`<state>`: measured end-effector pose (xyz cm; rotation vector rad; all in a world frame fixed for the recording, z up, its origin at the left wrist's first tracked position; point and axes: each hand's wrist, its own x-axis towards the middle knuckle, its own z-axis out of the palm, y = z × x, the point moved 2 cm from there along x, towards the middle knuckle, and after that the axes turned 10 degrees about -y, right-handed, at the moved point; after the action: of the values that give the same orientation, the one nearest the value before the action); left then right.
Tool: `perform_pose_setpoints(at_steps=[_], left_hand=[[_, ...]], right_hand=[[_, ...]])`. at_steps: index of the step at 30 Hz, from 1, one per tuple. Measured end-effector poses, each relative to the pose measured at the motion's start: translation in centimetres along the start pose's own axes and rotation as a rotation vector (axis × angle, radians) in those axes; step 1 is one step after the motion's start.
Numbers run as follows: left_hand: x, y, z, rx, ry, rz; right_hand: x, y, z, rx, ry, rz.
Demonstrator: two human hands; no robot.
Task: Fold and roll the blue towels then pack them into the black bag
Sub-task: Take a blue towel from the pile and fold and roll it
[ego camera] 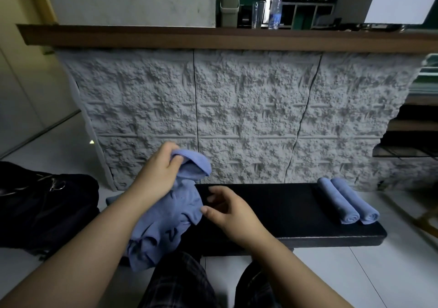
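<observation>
Blue terry cloth, one loose towel (pixel 170 215): bunched and unfolded, draped over the left end of the black padded bench (pixel 296 213) and hanging down past its front edge toward the person's checked trousers (pixel 180 284). Left hand (pixel 157 172): closed around the towel's upper corner, lifting that part above the bench so it flops over the fingers. Right hand (pixel 227 210): fingers spread and loosely curled, empty, just beside the towel's right edge with the thumb tip near the fabric; contact cannot be confirmed. Two rolled blue towels (pixel 347 201): finished rolls, lying side by side and touching, at the right end of the bench, their spiral ends facing the front edge. Black bag (pixel 45 203): on the pale tiled floor (pixel 355 272) off the left end of the bench, slumped, with a metal ring showing on top; whether it stands unzipped cannot be told. Behind the bench: a grey rough-textured counter front (pixel 213 108) under a brown wooden top (pixel 213 37), carrying a plastic water bottle (pixel 275 11), a clear glass (pixel 258 14) and a small lidded bin (pixel 228 6).
</observation>
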<state>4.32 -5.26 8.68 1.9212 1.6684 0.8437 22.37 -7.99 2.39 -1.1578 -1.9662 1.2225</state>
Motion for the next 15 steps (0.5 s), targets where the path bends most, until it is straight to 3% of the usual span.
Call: perform_pose_setpoints(at_steps=[2, 6, 8, 15], left_hand=[[-0.5, 3.0, -0.4, 0.011, 0.02, 0.143], [-1.5, 8.0, -1.4, -0.073, -0.037, 0.366], [-2.1, 10.2, -1.6, -0.09, -0.069, 0.437], [-3.1, 13.1, -0.3, -0.057, -0.174, 0.523]], right_hand=[[0.1, -1.8, -0.2, 0.1, 0.032, -0.047], [0.0, -4.5, -2.4, 0.165, 0.364, -0.133], [-0.3, -5.0, -3.7, 0.212, 0.452, -0.153], [-2.1, -6.3, -5.8, 0.097, 0.295, -0.232]])
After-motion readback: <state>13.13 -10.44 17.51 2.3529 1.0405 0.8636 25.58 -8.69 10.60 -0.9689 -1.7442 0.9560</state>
